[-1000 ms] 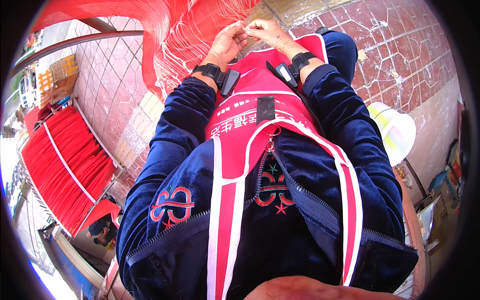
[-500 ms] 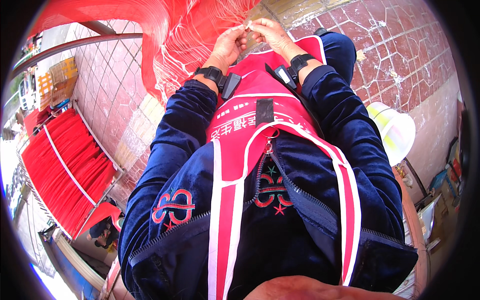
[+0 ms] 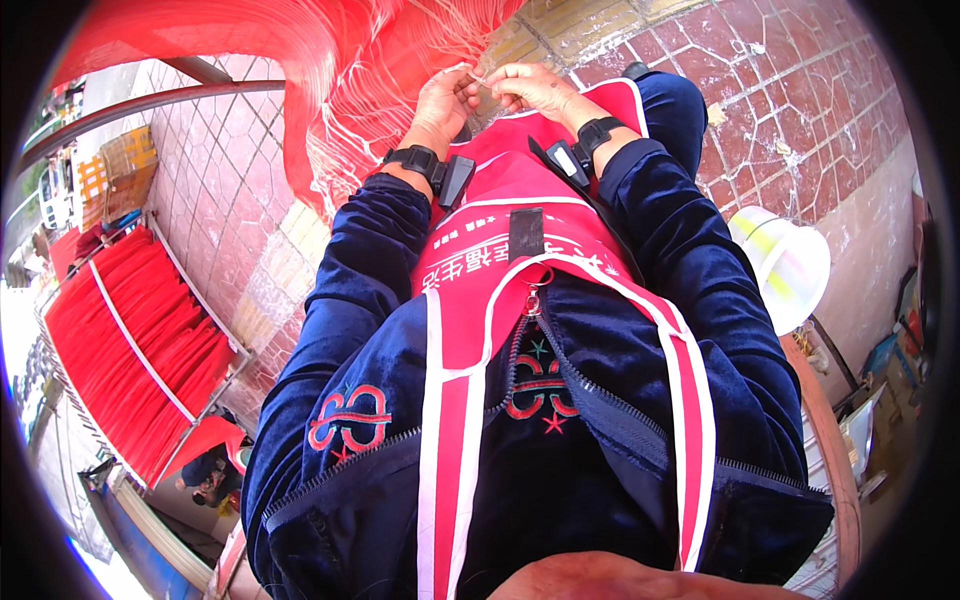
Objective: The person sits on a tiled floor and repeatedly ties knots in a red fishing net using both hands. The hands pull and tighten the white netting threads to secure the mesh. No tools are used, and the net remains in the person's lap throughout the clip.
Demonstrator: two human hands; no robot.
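Note:
Red sheer cloth [image 3: 330,60] with pale loose fringe threads [image 3: 345,150] spreads across the upper left. At its right edge my left hand [image 3: 447,100] is closed in a pinch, with fringe threads at its fingertips. Close beside it my right hand [image 3: 535,88] also pinches at the pale strands, thumb and forefinger together. A little pale thread shows between the two hands; its exact course is too fine to make out. Both hands are above the far end of my red apron [image 3: 500,180], and each wrist wears a black strapped device.
A metal bar [image 3: 200,92] runs under the cloth at left. Below it a rack holds stacked red cloth [image 3: 140,350] under a white strap. A carton [image 3: 130,165] stands behind the rack. To my right is a white bucket [image 3: 790,270] on the tiled floor [image 3: 800,130].
Both hands have come slightly nearer to me and their fingertips are a bit farther apart. The left hand has shifted a little left. The cloth hangs almost as before.

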